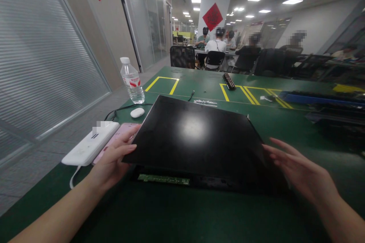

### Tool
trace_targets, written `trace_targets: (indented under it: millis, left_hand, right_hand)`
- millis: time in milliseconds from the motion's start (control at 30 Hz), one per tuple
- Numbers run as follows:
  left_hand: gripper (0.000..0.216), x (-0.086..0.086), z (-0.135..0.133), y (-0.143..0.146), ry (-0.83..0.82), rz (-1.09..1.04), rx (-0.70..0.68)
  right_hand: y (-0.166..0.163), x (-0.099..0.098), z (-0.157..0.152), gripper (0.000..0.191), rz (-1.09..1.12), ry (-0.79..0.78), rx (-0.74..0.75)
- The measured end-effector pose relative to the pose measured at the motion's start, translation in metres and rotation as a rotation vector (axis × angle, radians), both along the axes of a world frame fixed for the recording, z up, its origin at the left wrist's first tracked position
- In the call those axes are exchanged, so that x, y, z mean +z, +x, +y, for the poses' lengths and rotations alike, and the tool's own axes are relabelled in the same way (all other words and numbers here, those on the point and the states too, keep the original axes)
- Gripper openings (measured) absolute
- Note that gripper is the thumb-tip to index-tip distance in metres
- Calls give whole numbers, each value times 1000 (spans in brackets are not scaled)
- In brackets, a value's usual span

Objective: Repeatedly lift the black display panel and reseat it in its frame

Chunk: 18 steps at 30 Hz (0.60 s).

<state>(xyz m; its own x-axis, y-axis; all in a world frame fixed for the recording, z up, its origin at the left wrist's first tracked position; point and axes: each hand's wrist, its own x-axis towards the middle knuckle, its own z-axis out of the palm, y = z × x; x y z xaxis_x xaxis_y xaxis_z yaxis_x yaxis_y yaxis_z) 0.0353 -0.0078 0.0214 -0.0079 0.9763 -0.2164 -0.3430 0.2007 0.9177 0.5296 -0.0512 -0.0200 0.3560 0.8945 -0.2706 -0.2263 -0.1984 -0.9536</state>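
Observation:
A glossy black screen panel (196,136) lies tilted in front of me, its left side lifted and a ceiling light reflected in it. My left hand (115,159) grips its near left corner between thumb and fingers. At the right edge, my right hand (296,165) has its fingers stretched out, the fingertips at or very close to the panel; I cannot tell whether they press on it. Beneath the raised near edge shows a dark frame with a green circuit board strip (164,179). The rest of what lies under the panel is hidden.
On the green table (182,216), a white power bank (91,144), pink phone (114,140), white earbud case (137,112) and water bottle (132,81) stand left. A black cable runs behind. Farther back lies a dark ridged strip (229,81); blurred dark panels (333,114) lie right. People sit beyond.

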Motion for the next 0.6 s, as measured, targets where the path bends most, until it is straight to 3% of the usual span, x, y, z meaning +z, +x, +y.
trace_targets:
  millis: [200, 600]
  left_hand:
    - [81, -18, 3, -5, -53, 24, -42]
    - [85, -15, 2, 1, -84, 87, -53]
  right_hand:
    - [-10, 7, 1, 53, 68, -29, -58]
    - [-7, 1, 0, 37, 31, 35, 30]
